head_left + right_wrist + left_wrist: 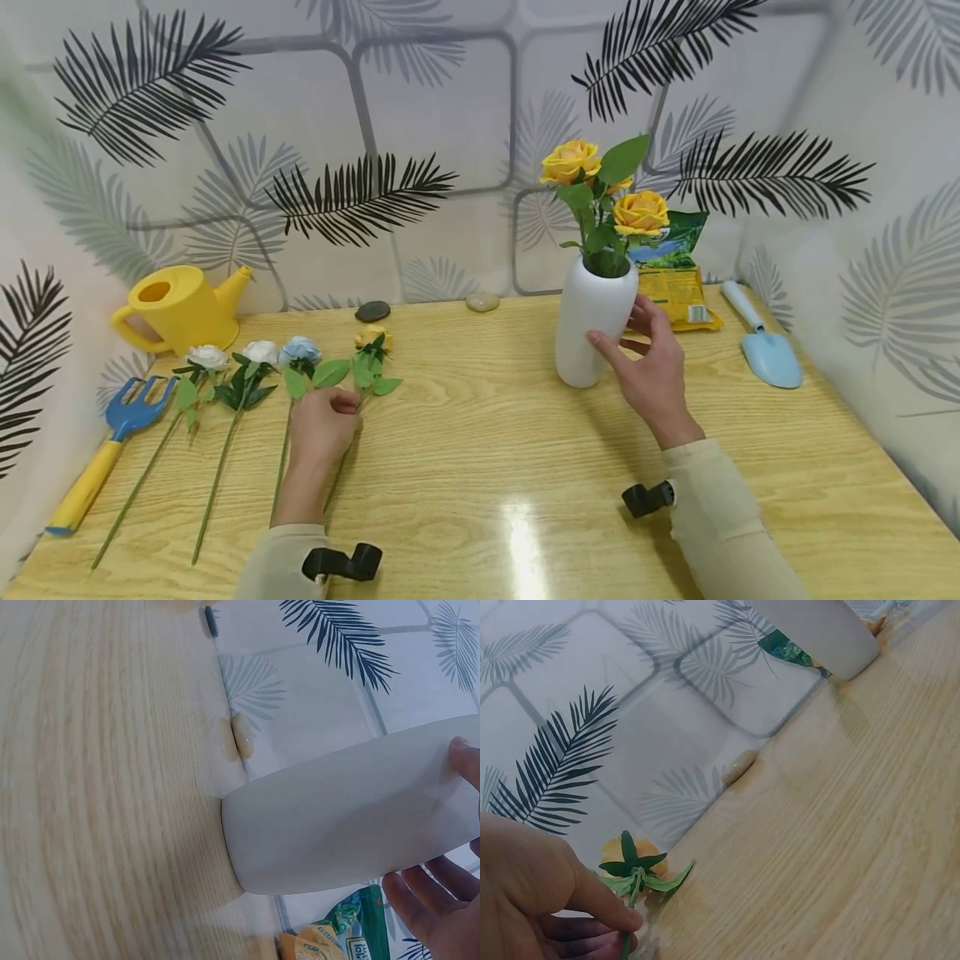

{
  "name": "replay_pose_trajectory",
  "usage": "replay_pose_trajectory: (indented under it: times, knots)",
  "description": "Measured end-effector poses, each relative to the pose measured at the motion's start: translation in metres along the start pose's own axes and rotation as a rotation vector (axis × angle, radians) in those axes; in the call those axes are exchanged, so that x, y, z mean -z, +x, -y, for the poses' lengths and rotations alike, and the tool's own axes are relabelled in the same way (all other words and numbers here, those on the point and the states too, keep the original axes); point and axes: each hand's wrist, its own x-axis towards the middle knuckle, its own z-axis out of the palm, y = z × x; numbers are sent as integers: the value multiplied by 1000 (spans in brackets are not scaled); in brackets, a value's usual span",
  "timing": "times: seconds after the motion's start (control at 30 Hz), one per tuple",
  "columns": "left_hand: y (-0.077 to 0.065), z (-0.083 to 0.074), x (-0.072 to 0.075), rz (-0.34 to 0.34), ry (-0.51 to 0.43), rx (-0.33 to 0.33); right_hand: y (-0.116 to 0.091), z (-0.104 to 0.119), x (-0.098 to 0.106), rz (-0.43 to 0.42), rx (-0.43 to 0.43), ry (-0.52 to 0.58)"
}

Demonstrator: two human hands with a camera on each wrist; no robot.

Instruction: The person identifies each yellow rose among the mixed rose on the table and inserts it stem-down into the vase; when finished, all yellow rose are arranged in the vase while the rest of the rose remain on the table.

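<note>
On the left, my left hand pinches the green stem of a yellow rose lying on the table. The left wrist view shows thumb and fingers closed on that stem just below the yellow rose. My right hand grips the side of a white vase, thumb in front and fingers behind. Several yellow roses with green leaves stand in the vase. From the right wrist, the white vase has its base at the tabletop. A blue rose lies just left of my left hand.
Two white roses lie at left beside a blue-and-yellow hand fork. Behind them stands a yellow watering can. A dark stone and a tan stone sit by the wall. Right of the vase are a yellow-green packet and a blue trowel.
</note>
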Motion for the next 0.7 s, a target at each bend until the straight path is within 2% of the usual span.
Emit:
replay_pose_trajectory:
  times: [0.13, 0.47, 0.7]
  knots:
    - [-1, -2, -2, -12, -15, -4, -1, 0, 0, 0, 0, 2]
    - [-2, -6, -9, 33, 12, -11, -1, 0, 0, 3, -7, -3]
    - [-3, -7, -11, 23, 19, -50, -1, 0, 0, 2, -8, 2]
